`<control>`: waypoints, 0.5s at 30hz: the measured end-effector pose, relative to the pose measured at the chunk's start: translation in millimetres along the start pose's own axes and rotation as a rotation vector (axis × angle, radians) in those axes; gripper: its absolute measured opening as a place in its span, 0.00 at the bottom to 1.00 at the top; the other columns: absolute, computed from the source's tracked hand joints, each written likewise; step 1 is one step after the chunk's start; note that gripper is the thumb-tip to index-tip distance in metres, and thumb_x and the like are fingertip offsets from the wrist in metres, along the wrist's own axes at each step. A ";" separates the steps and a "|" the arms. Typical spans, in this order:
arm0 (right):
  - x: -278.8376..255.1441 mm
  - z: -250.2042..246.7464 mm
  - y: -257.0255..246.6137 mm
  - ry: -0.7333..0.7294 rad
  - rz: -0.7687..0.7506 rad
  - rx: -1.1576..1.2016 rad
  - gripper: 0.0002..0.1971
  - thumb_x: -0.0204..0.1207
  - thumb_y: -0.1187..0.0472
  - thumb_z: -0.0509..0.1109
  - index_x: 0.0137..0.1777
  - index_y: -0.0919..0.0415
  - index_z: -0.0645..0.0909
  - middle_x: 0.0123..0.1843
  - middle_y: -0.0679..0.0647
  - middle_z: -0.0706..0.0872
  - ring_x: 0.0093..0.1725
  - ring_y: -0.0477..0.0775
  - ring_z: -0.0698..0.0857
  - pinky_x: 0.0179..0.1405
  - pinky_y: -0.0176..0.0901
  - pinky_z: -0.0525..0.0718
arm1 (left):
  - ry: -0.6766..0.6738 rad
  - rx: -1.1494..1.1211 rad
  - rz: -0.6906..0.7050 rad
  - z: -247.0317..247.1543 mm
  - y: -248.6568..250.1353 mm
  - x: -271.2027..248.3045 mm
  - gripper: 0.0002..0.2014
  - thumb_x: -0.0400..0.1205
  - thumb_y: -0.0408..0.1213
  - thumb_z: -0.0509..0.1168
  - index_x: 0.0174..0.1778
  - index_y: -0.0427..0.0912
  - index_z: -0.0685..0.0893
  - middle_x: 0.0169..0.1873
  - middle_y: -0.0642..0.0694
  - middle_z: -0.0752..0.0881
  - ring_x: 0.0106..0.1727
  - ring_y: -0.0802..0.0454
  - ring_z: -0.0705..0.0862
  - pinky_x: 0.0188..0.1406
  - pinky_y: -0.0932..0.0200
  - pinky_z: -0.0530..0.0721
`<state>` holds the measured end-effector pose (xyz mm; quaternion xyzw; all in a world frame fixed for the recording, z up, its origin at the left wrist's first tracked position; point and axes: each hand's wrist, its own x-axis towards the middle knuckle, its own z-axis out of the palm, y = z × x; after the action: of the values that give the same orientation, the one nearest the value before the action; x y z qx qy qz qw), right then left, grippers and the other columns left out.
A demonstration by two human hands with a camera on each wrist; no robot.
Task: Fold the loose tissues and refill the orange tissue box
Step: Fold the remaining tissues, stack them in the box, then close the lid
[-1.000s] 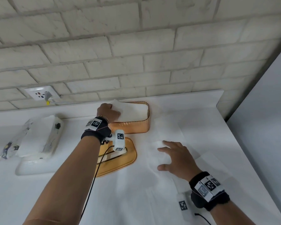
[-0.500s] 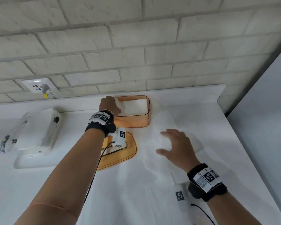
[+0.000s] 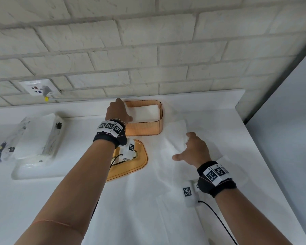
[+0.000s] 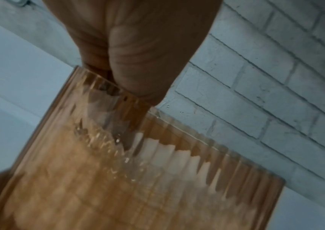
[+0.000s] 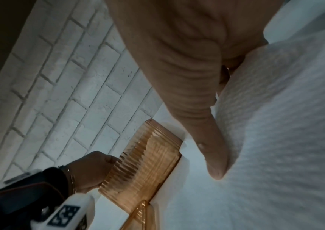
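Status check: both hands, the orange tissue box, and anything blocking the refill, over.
Left hand grips the orange tissue box at its left rim. Right hand is picking up a loose tissue beside it. Box open, tissues inside; lid lies in front. Nothing blocking.

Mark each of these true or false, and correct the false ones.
1. The orange tissue box has its lid on. False: the orange lid lies on the counter in front of it.
2. The left hand is at the box's left end. True.
3. White tissues lie inside the box. True.
4. The right hand is pressing into the box. False: it is at a loose tissue lying right of the box.
5. A plastic tissue pack lies left of the box. True.
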<state>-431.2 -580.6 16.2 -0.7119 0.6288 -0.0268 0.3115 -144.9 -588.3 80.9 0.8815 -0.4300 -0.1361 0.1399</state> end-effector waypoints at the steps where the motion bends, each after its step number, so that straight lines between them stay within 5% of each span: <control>1: 0.5 -0.6 -0.2 -0.028 0.012 0.028 0.59 0.58 0.46 0.93 0.85 0.61 0.64 0.73 0.60 0.84 0.73 0.63 0.83 0.71 0.52 0.83 | 0.038 0.035 0.034 0.9 0.4 -2.8 0.38 0.75 0.40 0.84 0.77 0.35 0.74 0.71 0.34 0.82 0.71 0.34 0.83 0.68 0.45 0.83; 5: -2.0 -3.0 1.0 -0.083 0.047 0.141 0.51 0.62 0.55 0.93 0.82 0.61 0.70 0.73 0.59 0.85 0.71 0.60 0.85 0.69 0.47 0.83 | 0.191 0.129 0.349 8.4 13.0 -14.7 0.30 0.81 0.62 0.74 0.72 0.46 0.85 0.73 0.42 0.82 0.74 0.40 0.79 0.74 0.42 0.74; 9: -3.3 -1.9 0.7 -0.107 0.062 0.222 0.46 0.62 0.61 0.92 0.80 0.61 0.75 0.75 0.59 0.84 0.73 0.59 0.84 0.70 0.47 0.83 | -0.249 0.141 0.365 22.3 39.3 -22.6 0.43 0.81 0.80 0.42 0.67 0.52 0.88 0.71 0.49 0.87 0.73 0.43 0.83 0.72 0.40 0.75; 11: -3.3 -1.9 0.0 -0.097 0.065 0.253 0.47 0.61 0.63 0.92 0.81 0.62 0.74 0.76 0.59 0.82 0.74 0.59 0.82 0.71 0.47 0.82 | -0.369 0.200 0.316 28.2 45.8 -21.7 0.52 0.74 0.85 0.32 0.51 0.45 0.87 0.53 0.42 0.92 0.59 0.41 0.90 0.59 0.42 0.83; 13: -2.2 -2.2 1.2 -0.080 0.070 0.308 0.49 0.62 0.67 0.92 0.82 0.61 0.71 0.72 0.60 0.82 0.73 0.60 0.83 0.71 0.48 0.83 | -0.380 0.244 0.319 27.1 47.0 -21.1 0.53 0.67 0.88 0.28 0.37 0.43 0.80 0.34 0.43 0.85 0.42 0.42 0.89 0.45 0.48 0.82; 15: -1.9 -3.4 2.8 -0.073 0.073 0.380 0.50 0.62 0.70 0.91 0.83 0.58 0.70 0.65 0.57 0.82 0.67 0.59 0.84 0.68 0.49 0.85 | -0.381 0.248 0.341 20.5 45.9 -20.8 0.52 0.67 0.88 0.28 0.32 0.42 0.76 0.27 0.45 0.78 0.33 0.45 0.82 0.39 0.50 0.78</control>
<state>-435.5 -580.3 18.2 -0.6175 0.6262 -0.1075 0.4636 -197.7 -601.5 81.1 0.7653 -0.6041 -0.2200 -0.0315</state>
